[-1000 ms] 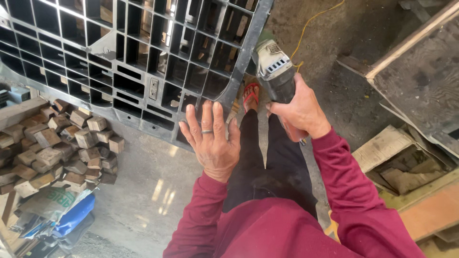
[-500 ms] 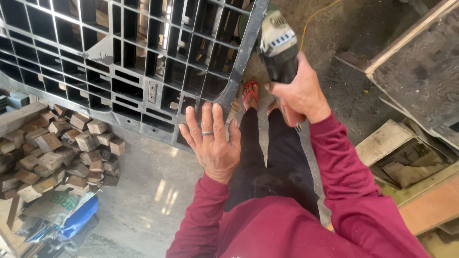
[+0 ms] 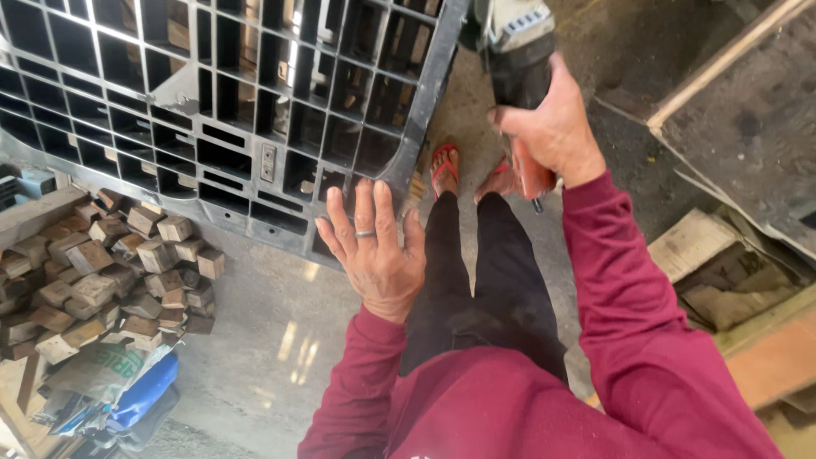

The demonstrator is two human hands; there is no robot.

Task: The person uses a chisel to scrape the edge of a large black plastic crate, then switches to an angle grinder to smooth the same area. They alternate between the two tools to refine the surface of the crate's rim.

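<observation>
At pallet corner: I log left hand (image 3: pixel 374 255) flat on grid pallet (image 3: pixel 255 127), grip released
Right hand (image 3: pixel 552 127): grip clenched on power tool (image 3: pixel 514 51)
Floor: wood blocks (image 3: pixel 110 272) near

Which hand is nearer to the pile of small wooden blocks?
Left. The left hand rests on the grey plastic pallet, right of the blocks. The right hand grips a power tool, farther right.

A crumpled paper sack (image 3: pixel 100 374), tan with green print, lies on the floor at the lower left, just below the pile of wood blocks (image 3: pixel 110 272). A blue plastic bag (image 3: pixel 144 395) sits beside it, partly under it. A small pale rectangular label plate (image 3: pixel 269 162) sits on the grey plastic pallet (image 3: pixel 212 127).
</observation>
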